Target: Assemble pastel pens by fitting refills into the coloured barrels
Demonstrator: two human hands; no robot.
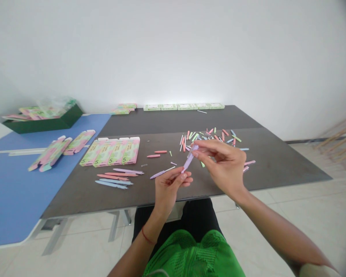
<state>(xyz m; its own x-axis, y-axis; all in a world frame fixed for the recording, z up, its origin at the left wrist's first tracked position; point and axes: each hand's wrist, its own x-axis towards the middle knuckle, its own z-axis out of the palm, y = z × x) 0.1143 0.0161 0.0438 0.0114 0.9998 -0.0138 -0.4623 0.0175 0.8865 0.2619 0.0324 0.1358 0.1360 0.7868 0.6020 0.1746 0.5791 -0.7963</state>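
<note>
My right hand [223, 165] pinches the upper part of a lilac plastic pen [189, 160] between thumb and fingers, above the dark tabletop [271, 169]. The pen's lower end rests against the curled fingertips of my left hand [168, 188]. A loose heap of pastel pen parts [209, 137] lies just beyond my right hand. To the left of my hands lie a lilac pen [160, 173] and several long pastel pens [115, 177]. Two salmon-pink pen barrels [157, 154] lie above them.
Flat printed pastel cartons [109, 151] lie on the dark table, and more [57, 150] lie on an adjoining blue table [14, 192]. A dark green tray [43, 121] holds cartons at the far left. A row of small boxes [183, 106] lines the back edge.
</note>
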